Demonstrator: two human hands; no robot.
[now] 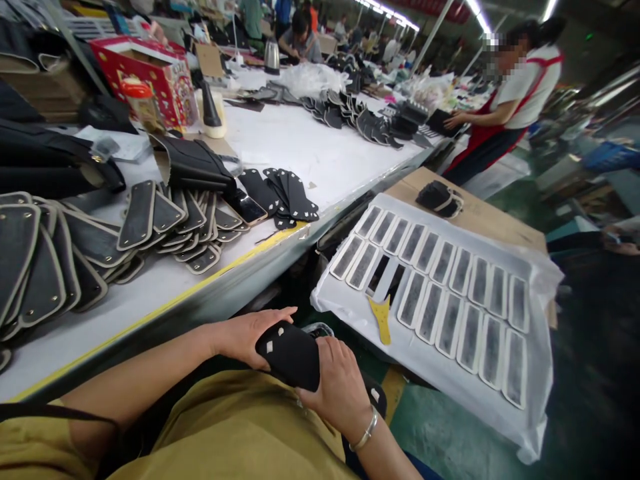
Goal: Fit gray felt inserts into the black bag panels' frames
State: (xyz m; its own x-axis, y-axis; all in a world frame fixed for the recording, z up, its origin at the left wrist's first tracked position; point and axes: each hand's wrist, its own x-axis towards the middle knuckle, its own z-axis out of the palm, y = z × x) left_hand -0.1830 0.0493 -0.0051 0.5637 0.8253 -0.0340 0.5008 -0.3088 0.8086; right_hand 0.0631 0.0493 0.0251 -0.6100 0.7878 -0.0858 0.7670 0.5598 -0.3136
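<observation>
Close in front of my body, a black padded panel [295, 357] with small white tabs is held between both hands. My left hand [243, 337] grips its left end, thumb below and fingers over the top. My right hand [340, 383], with a silver bangle at the wrist, is wrapped round its right part. The panel's far end [376, 395] shows past my right wrist with another white tab. To the right, a white-covered board [350, 300] bears rows of dark strips with pale borders. A yellow forked piece [381, 319] lies on it, nearest my right hand.
On the white table [270, 137] at left lie piles of dark pale-edged panels [43, 280], a fan of black panels [290, 193], and a phone [247, 205]. A red box [145, 73] stands behind. A co-worker [520, 100] in a red apron stands at back right.
</observation>
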